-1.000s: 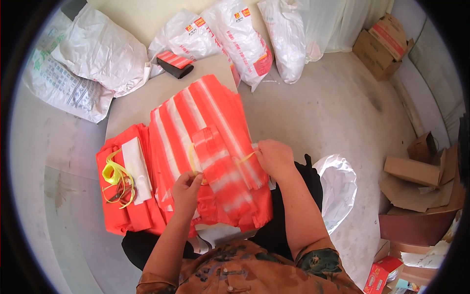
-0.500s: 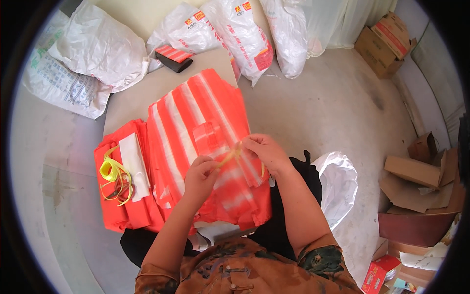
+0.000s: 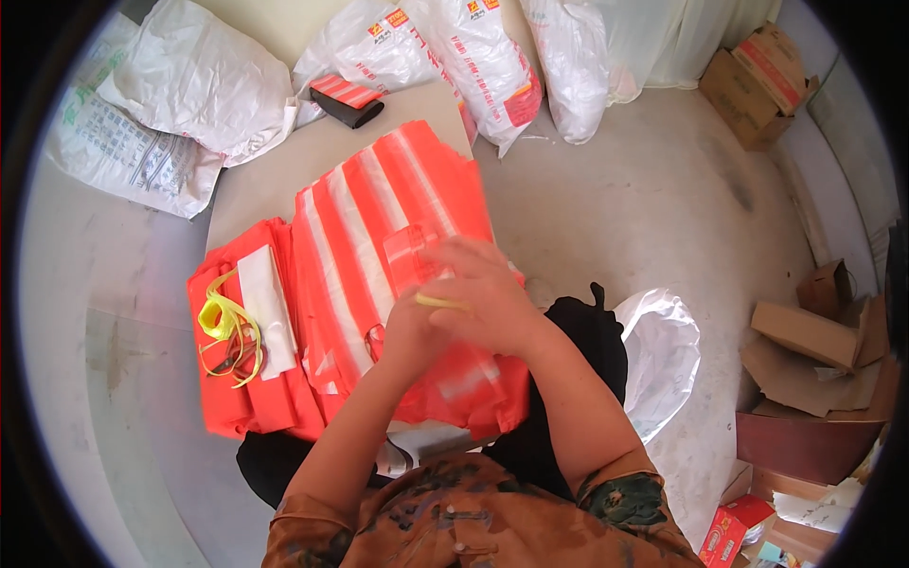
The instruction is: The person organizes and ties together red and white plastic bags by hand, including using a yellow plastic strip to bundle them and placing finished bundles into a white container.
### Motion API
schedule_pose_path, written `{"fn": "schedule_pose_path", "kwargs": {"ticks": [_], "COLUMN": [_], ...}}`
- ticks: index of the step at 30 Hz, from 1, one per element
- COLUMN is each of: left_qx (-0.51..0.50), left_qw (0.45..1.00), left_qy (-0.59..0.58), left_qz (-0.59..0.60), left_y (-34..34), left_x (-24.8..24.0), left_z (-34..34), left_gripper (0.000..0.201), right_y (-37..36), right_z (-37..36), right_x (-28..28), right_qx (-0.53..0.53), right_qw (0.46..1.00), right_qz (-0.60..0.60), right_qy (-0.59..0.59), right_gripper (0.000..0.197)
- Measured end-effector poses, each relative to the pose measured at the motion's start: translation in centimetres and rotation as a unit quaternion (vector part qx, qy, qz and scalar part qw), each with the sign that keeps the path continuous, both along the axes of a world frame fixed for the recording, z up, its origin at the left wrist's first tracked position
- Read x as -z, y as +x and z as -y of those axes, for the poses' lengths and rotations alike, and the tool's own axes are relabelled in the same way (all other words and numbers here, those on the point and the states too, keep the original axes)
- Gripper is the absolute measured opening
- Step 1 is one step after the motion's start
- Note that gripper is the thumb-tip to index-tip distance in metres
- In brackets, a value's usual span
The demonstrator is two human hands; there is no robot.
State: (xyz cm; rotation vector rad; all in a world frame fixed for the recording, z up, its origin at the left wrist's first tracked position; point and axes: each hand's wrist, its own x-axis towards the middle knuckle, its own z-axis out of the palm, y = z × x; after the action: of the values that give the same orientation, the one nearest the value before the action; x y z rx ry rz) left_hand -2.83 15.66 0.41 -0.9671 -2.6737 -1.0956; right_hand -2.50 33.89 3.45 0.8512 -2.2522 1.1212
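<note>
A stack of red-and-white striped plastic sheets or bags (image 3: 355, 204) lies before me, with a small folded striped piece (image 3: 405, 248) on top. My left hand (image 3: 415, 333) is closed over the near half of the stack. My right hand (image 3: 488, 298) crosses close against it, its fingers stretched to the left and smeared by motion. Between the hands shows a short length of yellow strip (image 3: 441, 302), gripped by the left hand as far as I can see; its ends are hidden. Beside the left hand is a small dark-red loop (image 3: 375, 339) whose kind I cannot make out.
Left of the stack lies a folded red pile (image 3: 222, 402) bearing a white folded sheet (image 3: 265, 308), yellow strip coils (image 3: 220, 317) and scissors (image 3: 232, 358). A black-and-striped piece (image 3: 347, 100) sits at the table's far end. White sacks (image 3: 204, 80) stand behind; cardboard boxes (image 3: 805, 336) are at right.
My hands have come together from being apart, the right moving left across the left one. Less of the yellow strip shows between them. The view has shifted slightly.
</note>
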Motion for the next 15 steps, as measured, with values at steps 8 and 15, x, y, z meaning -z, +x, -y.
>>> {"fn": "schedule_pose_path", "kwargs": {"ticks": [8, 15], "left_qx": [-0.188, -0.168], "left_qw": [0.943, 0.983], "left_qy": [0.196, 0.046], "left_qz": [0.194, 0.064], "left_y": [0.7, 0.7], "left_x": [0.2, -1.2], "left_z": [-0.1, 0.7], "left_gripper": [0.019, 0.021], "right_y": [2.0, 1.4], "right_z": [-0.6, 2.3], "right_x": [0.7, 2.3], "right_qx": [0.096, 0.11], "right_qw": [0.992, 0.99], "right_qz": [0.051, 0.04], "right_qy": [0.063, 0.08], "right_gripper": [0.03, 0.03]}}
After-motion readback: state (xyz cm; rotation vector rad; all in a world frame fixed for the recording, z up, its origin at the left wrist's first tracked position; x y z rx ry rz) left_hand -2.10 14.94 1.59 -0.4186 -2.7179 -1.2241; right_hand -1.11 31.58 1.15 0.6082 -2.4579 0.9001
